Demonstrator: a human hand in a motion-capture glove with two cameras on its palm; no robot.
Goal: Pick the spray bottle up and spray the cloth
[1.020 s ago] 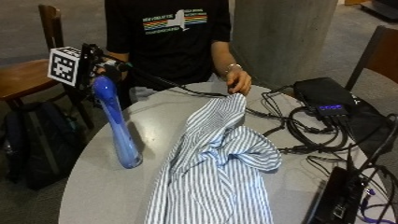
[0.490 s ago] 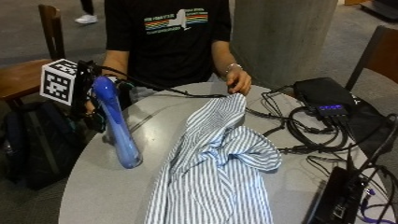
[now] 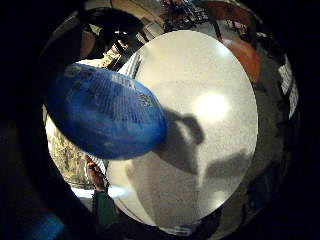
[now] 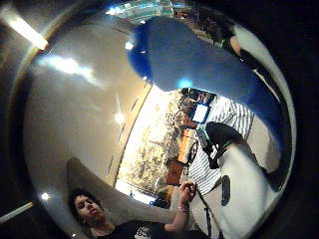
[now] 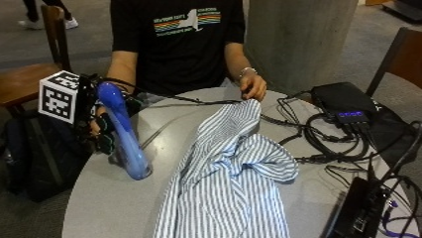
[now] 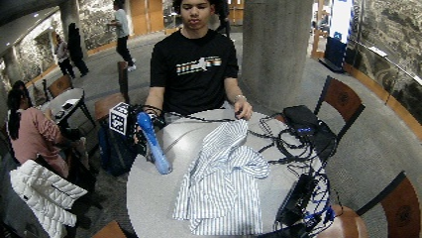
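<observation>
Clearly the pickup step is in hand: the black-gloved right hand has its fingers curled round the upper part of the tall blue plastic spray bottle, whose base looks to rest on the round grey table, tilted, just beside the crumpled blue-and-white striped cloth. Next, lift and aim the nozzle at that cloth.

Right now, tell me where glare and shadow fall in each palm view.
Little finger side palm view: a bright glare spot on the table, and the spray bottle casts a dark shadow beside it. Thumb side palm view: light streaks smear across the curved ceiling, and a small highlight sits on the bottle.
</observation>
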